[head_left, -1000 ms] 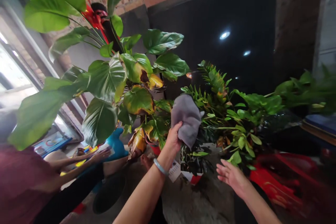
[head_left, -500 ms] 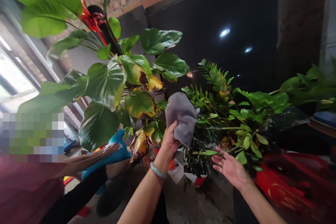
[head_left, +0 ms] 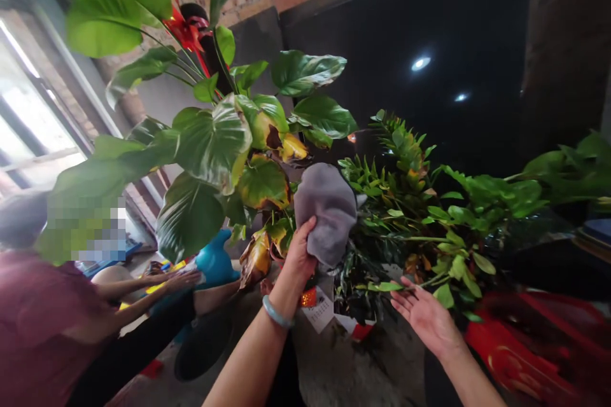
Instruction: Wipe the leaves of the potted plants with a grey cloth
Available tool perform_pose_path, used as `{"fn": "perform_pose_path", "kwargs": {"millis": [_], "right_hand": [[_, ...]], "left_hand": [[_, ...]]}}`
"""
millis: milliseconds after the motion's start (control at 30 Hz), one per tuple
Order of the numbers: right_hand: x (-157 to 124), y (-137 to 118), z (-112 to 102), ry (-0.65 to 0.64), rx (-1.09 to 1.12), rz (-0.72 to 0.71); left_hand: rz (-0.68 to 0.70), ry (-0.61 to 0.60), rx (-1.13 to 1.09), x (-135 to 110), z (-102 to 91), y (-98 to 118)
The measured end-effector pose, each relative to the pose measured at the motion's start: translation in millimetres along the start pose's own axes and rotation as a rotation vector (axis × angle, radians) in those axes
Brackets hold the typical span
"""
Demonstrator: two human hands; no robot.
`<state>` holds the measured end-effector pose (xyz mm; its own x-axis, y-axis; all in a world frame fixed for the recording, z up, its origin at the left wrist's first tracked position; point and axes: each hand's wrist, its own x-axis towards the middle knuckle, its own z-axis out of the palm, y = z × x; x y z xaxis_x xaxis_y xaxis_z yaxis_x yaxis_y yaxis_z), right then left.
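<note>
My left hand [head_left: 300,254], with a pale bangle on its wrist, is closed on a grey cloth [head_left: 327,210] and holds it up among the leaves between two potted plants. To the cloth's left is a big-leaved plant [head_left: 210,146] with yellow and brown patches on some leaves. To its right is a plant with many small leaflets [head_left: 410,203]. My right hand [head_left: 424,318] is open, palm up, fingers spread, just under a low leaf of the small-leaved plant; it holds nothing.
Another person in a dark red top [head_left: 38,324] sits at the left, with arms stretched toward a blue object [head_left: 214,264]. A red ribbon [head_left: 184,28] is tied high on the big plant. Red objects [head_left: 529,343] lie at the lower right. Behind are a brick wall and a dark panel.
My left hand and the cloth have shifted slightly left and up against the leaves. My right hand has risen closer to the small-leaved plant's low leaf.
</note>
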<state>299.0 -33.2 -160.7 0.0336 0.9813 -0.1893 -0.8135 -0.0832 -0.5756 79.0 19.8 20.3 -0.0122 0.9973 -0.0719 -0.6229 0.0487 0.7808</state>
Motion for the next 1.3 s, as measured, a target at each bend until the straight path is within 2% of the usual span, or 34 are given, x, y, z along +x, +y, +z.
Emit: {"fn": "perform_pose_path", "kwargs": {"millis": [67, 167, 200, 267, 333, 433, 500, 567, 633, 733, 833, 900, 1000, 1067, 1167, 1233, 1300], "right_hand": [[-0.8, 0.7, -2.0, 0.012, -0.013, -0.012], [-1.0, 1.4, -6.3, 0.026, -0.029, -0.003], [-1.0, 1.3, -7.7, 0.030, -0.031, 0.005], [-1.1, 0.9, -9.2, 0.040, -0.026, 0.016], [-1.9, -0.1, -8.6, 0.046, -0.011, 0.011], [-3.8, -1.4, -4.1, 0.048, 0.016, -0.009], [-4.7, -1.2, -0.9, 0.047, 0.028, -0.026], [-4.9, -0.2, 0.9, 0.042, 0.027, -0.039], [-4.5, 0.9, 0.5, 0.036, 0.019, -0.042], [-4.1, 0.5, -2.2, 0.039, 0.010, -0.029], [-5.3, -2.2, -3.8, 0.077, 0.016, 0.002], [-6.4, -4.0, -3.3, 0.109, 0.017, 0.011], [-7.7, -4.6, -1.2, 0.125, -0.001, -0.003], [-8.2, -4.0, -0.5, 0.122, -0.021, -0.017], [-8.7, -3.7, -2.2, 0.128, -0.045, -0.018], [-8.7, -4.3, -4.6, 0.136, -0.057, -0.009], [-8.4, -5.0, -7.0, 0.144, -0.069, -0.001]], "left_hand": [[-0.012, 0.047, -0.015, -0.3, -8.2, -14.2], [-0.203, 0.110, 0.118, -26.8, -43.7, -57.6], [-0.283, 0.095, 0.175, -38.7, -56.3, -71.0], [-0.349, 0.014, 0.239, -58.6, -73.4, -86.1], [-0.335, -0.056, 0.247, -65.1, -74.0, -82.2], [-0.216, -0.078, 0.151, -46.2, -50.6, -52.8], [-0.137, -0.013, 0.037, -25.4, -34.3, -35.6], [-0.088, 0.094, -0.054, -11.7, -28.9, -32.3], [-0.102, 0.192, -0.084, -12.6, -38.0, -43.5], [-0.276, 0.260, -0.043, -36.0, -67.9, -66.1], [-0.334, 0.252, -0.025, -56.0, -85.0, -63.3], [-0.259, 0.223, -0.063, -53.6, -77.2, -44.0], [-0.098, 0.164, -0.181, -29.8, -50.7, -11.3], [-0.021, 0.175, -0.237, -14.2, -40.2, -3.1], [-0.033, 0.322, -0.220, -15.3, -50.4, -20.9], [-0.117, 0.438, -0.184, -34.4, -68.9, -42.2], [-0.255, 0.503, -0.166, -58.3, -85.4, -56.8]]}}
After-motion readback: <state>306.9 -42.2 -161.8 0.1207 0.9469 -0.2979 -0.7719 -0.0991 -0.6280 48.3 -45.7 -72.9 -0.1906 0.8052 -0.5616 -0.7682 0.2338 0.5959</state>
